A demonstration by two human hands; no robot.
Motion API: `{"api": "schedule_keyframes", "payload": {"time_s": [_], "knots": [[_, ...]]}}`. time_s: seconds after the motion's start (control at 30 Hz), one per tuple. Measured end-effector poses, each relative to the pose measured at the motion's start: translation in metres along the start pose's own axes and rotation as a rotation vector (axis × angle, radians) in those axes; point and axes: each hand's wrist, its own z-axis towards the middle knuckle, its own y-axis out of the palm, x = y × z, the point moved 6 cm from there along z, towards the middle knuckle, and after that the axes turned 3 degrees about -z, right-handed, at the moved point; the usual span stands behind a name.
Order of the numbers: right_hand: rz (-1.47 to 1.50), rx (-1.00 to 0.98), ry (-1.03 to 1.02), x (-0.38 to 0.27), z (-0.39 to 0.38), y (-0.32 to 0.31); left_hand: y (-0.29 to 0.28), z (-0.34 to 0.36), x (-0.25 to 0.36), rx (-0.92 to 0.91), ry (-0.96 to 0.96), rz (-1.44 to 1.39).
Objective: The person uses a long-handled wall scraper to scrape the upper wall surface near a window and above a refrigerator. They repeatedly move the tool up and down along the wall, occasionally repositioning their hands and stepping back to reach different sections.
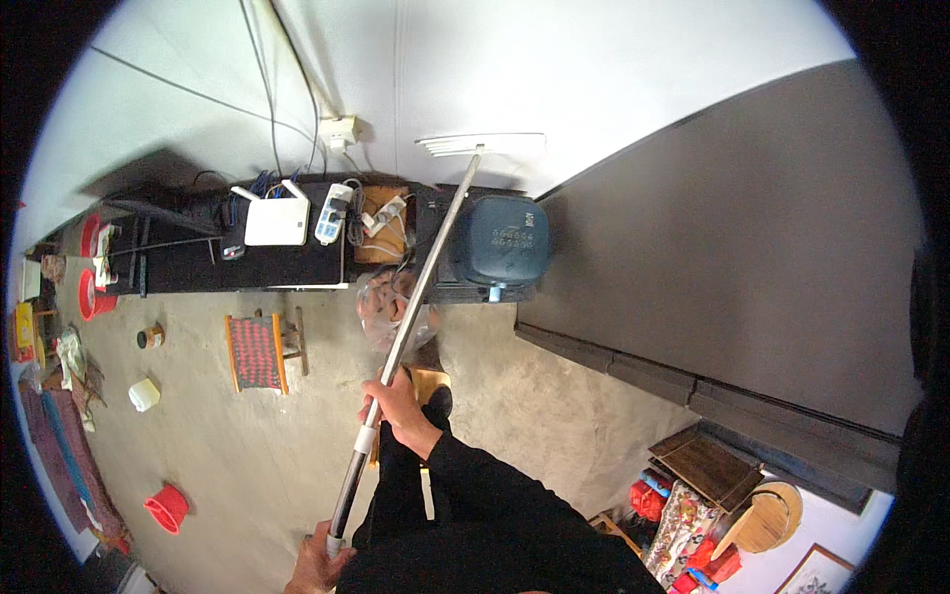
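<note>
A long-handled flat mop point(421, 287) slants up and away from me, its silver pole crossing the middle of the head view. Its wide white head point(460, 148) is at the white wall; whether it presses on it I cannot tell. My right hand point(399, 404) is closed round the pole about midway, just above a white collar. Lower down, my left hand point(322, 559) wraps the pole's bottom end near the picture's lower edge. Beside the upper pole stands a dark blue rice cooker point(503, 238). A clear plastic bag point(381, 307) of brownish things lies behind the pole.
A black table point(287, 262) along the wall bears a white router point(277, 221), power strips point(333, 213) and cables. On the floor are a woven stool point(257, 353), a red bucket point(166, 509) and a jar point(150, 337). A large dark panel point(732, 247) fills the right.
</note>
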Motion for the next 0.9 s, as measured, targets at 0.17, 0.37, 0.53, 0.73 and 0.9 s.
{"api": "schedule_keyframes", "payload": {"time_s": [0.17, 0.37, 0.53, 0.73, 0.9], "knots": [[0.069, 0.087, -0.033, -0.006, 0.034, -0.033, 0.007, 0.033, 0.016, -0.021, -0.020, 0.127], [0.077, 0.176, -0.062, -0.019, 0.030, -0.077, 0.057, 0.061, 0.023, -0.083, 0.145, -0.012], [0.044, 0.222, -0.088, -0.031, -0.008, -0.075, 0.049, 0.041, 0.025, -0.089, 0.237, -0.013], [0.060, 0.198, -0.161, -0.058, -0.059, -0.068, 0.049, 0.007, 0.035, -0.124, 0.216, -0.007], [0.069, 0.189, -0.222, -0.078, -0.098, -0.055, 0.041, 0.000, 0.038, -0.077, 0.235, 0.001]]}}
